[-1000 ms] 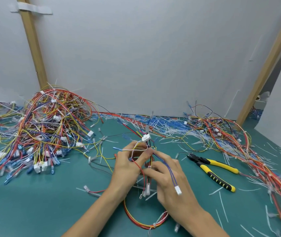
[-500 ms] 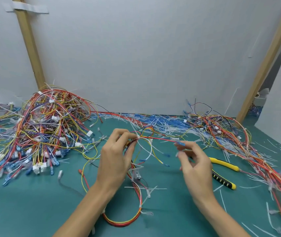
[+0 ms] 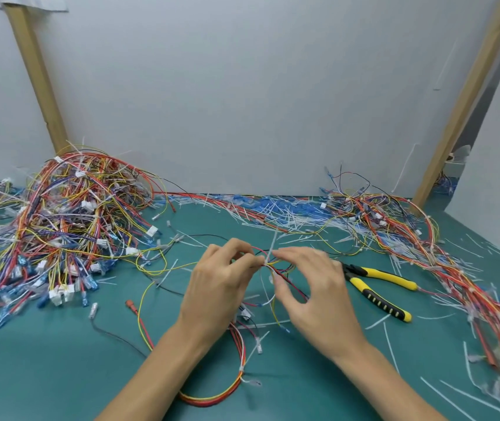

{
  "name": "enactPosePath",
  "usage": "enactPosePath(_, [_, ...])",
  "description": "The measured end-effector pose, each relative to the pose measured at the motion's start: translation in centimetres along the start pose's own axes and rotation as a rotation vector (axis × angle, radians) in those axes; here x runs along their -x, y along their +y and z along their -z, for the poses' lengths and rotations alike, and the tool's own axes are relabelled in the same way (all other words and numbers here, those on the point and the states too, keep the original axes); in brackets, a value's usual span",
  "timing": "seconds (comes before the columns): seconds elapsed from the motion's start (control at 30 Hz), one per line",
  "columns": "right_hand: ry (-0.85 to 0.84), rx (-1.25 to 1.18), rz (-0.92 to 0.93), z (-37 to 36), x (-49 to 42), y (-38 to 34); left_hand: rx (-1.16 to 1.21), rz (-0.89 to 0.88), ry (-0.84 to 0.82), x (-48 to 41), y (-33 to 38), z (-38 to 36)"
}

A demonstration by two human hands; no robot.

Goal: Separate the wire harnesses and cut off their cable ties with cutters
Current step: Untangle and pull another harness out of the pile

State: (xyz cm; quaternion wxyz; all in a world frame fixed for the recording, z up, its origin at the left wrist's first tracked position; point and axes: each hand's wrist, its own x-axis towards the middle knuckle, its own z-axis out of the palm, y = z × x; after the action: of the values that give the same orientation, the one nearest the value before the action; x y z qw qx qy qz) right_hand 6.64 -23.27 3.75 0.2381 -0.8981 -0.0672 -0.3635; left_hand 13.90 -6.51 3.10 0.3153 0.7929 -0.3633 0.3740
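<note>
A teal mat (image 3: 60,360) covers the bench, backed by pale grey panels (image 3: 242,86) braced with two slanted wooden battens (image 3: 39,77). At nine o'clock a large heap of harnesses (image 3: 69,226) is piled against the back panel; along three to four o'clock runs a looser trail of wires (image 3: 455,268), and at twelve o'clock lies a litter of cut cable ties (image 3: 288,211).

Near the centre, the left hand (image 3: 218,287) has its thumb and fingertips pinched together on one wire harness (image 3: 270,265), right where a white cable tie (image 3: 271,247) sticks up from the bundle. The right hand (image 3: 318,293) is at the same knot, fingers curled with the thumb below them; whether it truly grips the wires I cannot tell. The harness drops from the hands toward six o'clock and loops round on the mat as a red, orange and yellow band (image 3: 221,393).

Half a second ago the hands were well apart, drawing a strand out between them; now they have come together at the tie. The yellow-handled cutters (image 3: 376,287) lie on the mat at three o'clock, just beside the right hand, untouched as before, with more of them showing now that the hand has shifted inward.
</note>
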Motion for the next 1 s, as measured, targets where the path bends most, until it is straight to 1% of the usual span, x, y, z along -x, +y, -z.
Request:
enactPosePath(0.07, [-0.077,-0.054,-0.062,-0.5,0.3,0.4,0.013,0.007,-0.027,0.1,0.2,-0.2])
enactPosePath(0.13, [-0.101,-0.135,-0.106,-0.6,0.4,0.6,0.057,0.035,-0.069,0.2,0.3,-0.3])
enactPosePath(0.27, [-0.089,-0.229,-0.143,-0.8,0.5,0.6,0.195,0.101,-0.148,0.2,0.1,-0.4])
enactPosePath(0.33, [-0.07,-0.261,-0.144,-0.8,0.4,0.5,0.307,0.143,-0.209,0.1,0.2,-0.3])
enactPosePath(0.4, [-0.053,-0.298,-0.145,-0.8,0.3,0.5,0.469,0.243,-0.273,0.1,0.5,-0.3])
enactPosePath(0.47, [-0.024,-0.337,-0.155,-0.8,0.3,0.8,0.597,0.354,-0.298,0.2,0.6,-0.4])
enactPosePath(0.6, [0.013,-0.384,-0.203,-1.1,0.5,1.1,0.763,0.477,-0.427,0.0,0.8,-0.5])
enactPosePath(0.67, [0.013,-0.415,-0.223,-1.4,0.6,1.1,0.839,0.565,-0.427,-0.1,1.1,-0.6])
enactPosePath(0.7, [0.018,-0.437,-0.224,-1.5,0.6,1.1,0.821,0.579,-0.417,0.0,1.3,-0.7])
enactPosePath(0.77, [0.033,-0.447,-0.203,-1.5,0.6,1.1,0.731,0.543,-0.413,0.2,1.6,-1.0])
enactPosePath(0.9, [-0.058,-0.25,-0.125,0.0,-0.4,1.6,0.544,0.497,-0.26,0.3,1.6,-1.5])
enactPosePath(0.93, [-0.067,-0.229,-0.148,0.8,-1.0,2.0,0.485,0.49,-0.222,0.4,1.3,-1.5])
enactPosePath(1.0, [-0.031,-0.25,-0.222,3.0,-2.5,3.4,0.402,0.472,-0.171,0.5,0.6,-1.6])
